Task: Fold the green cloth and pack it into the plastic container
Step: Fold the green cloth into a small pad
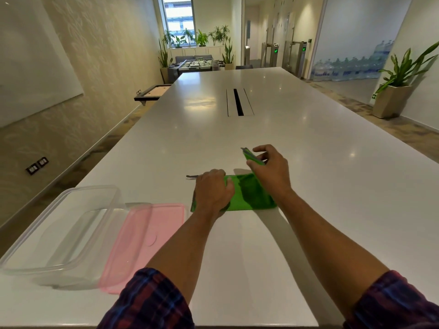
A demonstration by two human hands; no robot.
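A green cloth [251, 194] lies partly folded on the white table [308, 143] in front of me. My left hand [212, 192] presses flat on the cloth's left part. My right hand [269, 167] pinches the cloth's right end and holds it lifted above the table. A clear plastic container [59, 230] stands empty at the near left. Its pink lid [145, 241] lies flat beside it, between the container and the cloth.
A cable slot [238, 102] is set in the table's middle, farther back. The table's near edge runs just below my forearms. A wall with sockets stands at the left, and a potted plant [399, 86] on the floor at the right.
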